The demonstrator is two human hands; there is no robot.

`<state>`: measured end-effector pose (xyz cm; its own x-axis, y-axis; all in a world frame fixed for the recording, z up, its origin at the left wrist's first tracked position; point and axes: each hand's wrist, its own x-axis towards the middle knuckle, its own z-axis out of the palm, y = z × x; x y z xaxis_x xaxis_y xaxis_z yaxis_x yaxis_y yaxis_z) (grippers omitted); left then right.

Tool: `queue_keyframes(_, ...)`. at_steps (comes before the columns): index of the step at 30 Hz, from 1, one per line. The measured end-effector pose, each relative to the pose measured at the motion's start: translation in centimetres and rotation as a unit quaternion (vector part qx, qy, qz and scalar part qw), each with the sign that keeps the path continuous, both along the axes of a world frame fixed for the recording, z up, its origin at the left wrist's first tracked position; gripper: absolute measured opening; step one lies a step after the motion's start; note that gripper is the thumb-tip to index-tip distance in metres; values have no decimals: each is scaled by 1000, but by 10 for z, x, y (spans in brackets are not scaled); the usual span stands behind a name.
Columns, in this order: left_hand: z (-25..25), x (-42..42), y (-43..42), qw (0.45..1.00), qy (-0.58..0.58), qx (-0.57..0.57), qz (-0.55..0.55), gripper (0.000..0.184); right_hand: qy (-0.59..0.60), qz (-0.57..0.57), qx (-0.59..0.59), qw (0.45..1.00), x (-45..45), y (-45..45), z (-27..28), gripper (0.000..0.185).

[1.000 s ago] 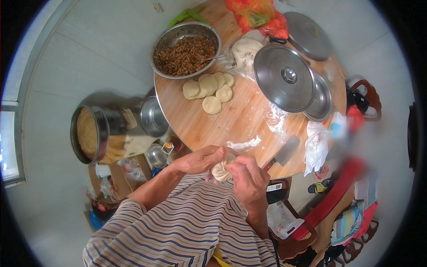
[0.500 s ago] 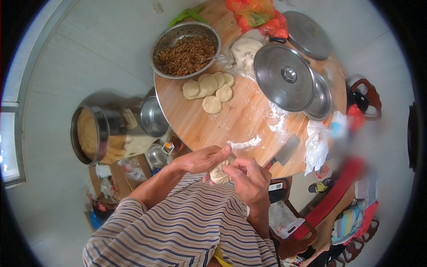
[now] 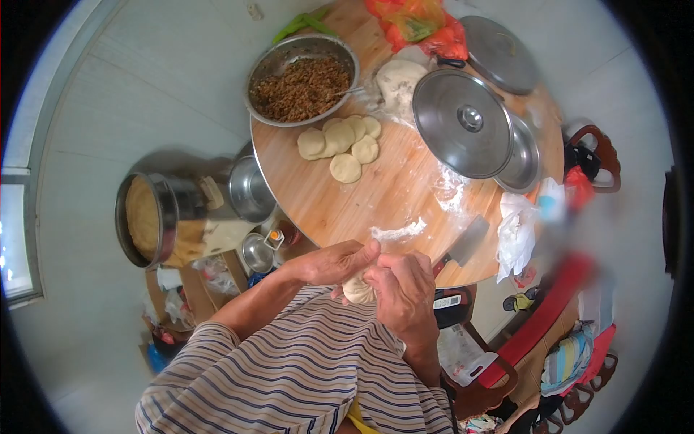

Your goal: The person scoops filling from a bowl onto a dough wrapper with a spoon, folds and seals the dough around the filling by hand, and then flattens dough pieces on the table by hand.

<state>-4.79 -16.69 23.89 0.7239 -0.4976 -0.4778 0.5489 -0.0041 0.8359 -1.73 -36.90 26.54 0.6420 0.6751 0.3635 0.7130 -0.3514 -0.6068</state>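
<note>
A pleated dough bun [image 3: 357, 290] is held between both hands, close to the striped shirt and by the table's near edge. My left hand [image 3: 336, 262] cups it from the left, thumb on top. On the right side, my right hand [image 3: 403, 289] has bent fingers pinching the bun's folds. Farther off on the wooden table [image 3: 325, 199], several round dough wrappers [image 3: 345, 168] lie partly overlapping. Behind them stands a metal bowl of brown minced filling [image 3: 303, 88] with a utensil handle showing. A lump of dough [image 3: 399, 83] rests to the right of the bowl.
A metal lid [image 3: 463, 123] covers part of a metal basin [image 3: 522, 155]. The cleaver [image 3: 470, 241] lies near the right front edge, beside a white plastic bag [image 3: 515, 235]. Red bags [image 3: 434, 29] sit at the back. Left of the table is a large pot [image 3: 148, 220].
The right hand's fingers have curled further over the bun, which is now more hidden. Both hands remain at nearly the same place. The view has shifted very slightly.
</note>
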Motion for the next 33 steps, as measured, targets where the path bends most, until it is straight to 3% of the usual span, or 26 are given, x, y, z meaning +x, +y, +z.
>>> queue_keyframes(5, 1, -4, -1, 1000, -12, 13, 7, 87, -5, -2, 0, 1000, -1, -1, 2, 12)
queue_keyframes(8, -4, -5, 2, 998, 12, -31, 47, 89, -1, -6, 48, 999, 0, -4, -7, 23)
queue_keyframes(10, -11, -8, 2, 996, 11, -56, 63, 89, 37, 9, 112, 993, 0, -11, -13, 49)
queue_keyframes(11, -15, -9, 1, 996, 8, -57, 65, 89, 35, 11, 112, 993, -2, -12, -16, 49)
queue_keyframes(13, -20, -11, -1, 990, 32, -107, 89, 90, 72, -53, 144, 985, -6, -8, -15, 77)
queue_keyframes(16, -23, -14, -14, 972, 62, -143, 177, 91, 31, -44, 53, 997, -8, -6, -22, 93)
queue_keyframes(23, -24, -14, -20, 935, 83, -270, 212, 87, 42, -32, 38, 998, -9, -6, -53, 97)
queue_keyframes(25, -29, -16, -22, 969, -27, -128, 212, 80, 41, -21, 72, 996, -6, -1, -56, 98)
queue_keyframes(28, -30, -17, -28, 968, -54, -81, 231, 74, 42, -26, 73, 996, -5, 6, -50, 97)
queue_keyframes(33, -26, -16, -40, 957, -17, -121, 264, 71, 24, -41, 86, 995, -2, 7, -68, 97)
